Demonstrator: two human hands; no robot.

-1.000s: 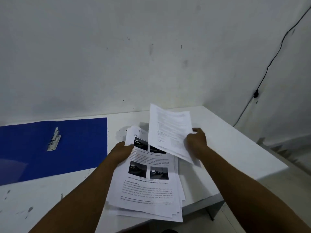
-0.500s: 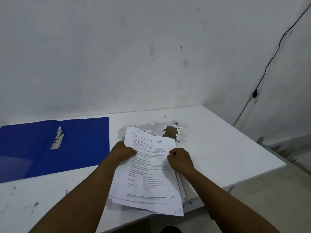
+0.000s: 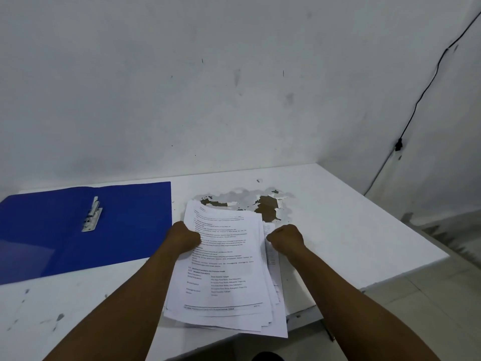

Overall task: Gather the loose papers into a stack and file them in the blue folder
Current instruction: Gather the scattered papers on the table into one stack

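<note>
White table [image 3: 338, 217] against a scuffed pale wall [image 3: 234, 87], papers gathered at its near edge.

Both hands clamp the paper stack [image 3: 226, 267] from its sides: the left hand [image 3: 184, 239] curls round the left edge, the right hand [image 3: 286, 239] round the right, sheets still fanned unevenly below the grip and overhanging the table edge. Left of the grip lies the blue folder [image 3: 52, 243], open flat, its metal clip [image 3: 92, 214] showing. Just beyond the stack, peeled paint [image 3: 265, 207] bares brown.

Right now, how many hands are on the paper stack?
2. The left hand grips the left edge of the paper stack, and the right hand grips its right edge. Fingers under the sheets are hidden.
</note>
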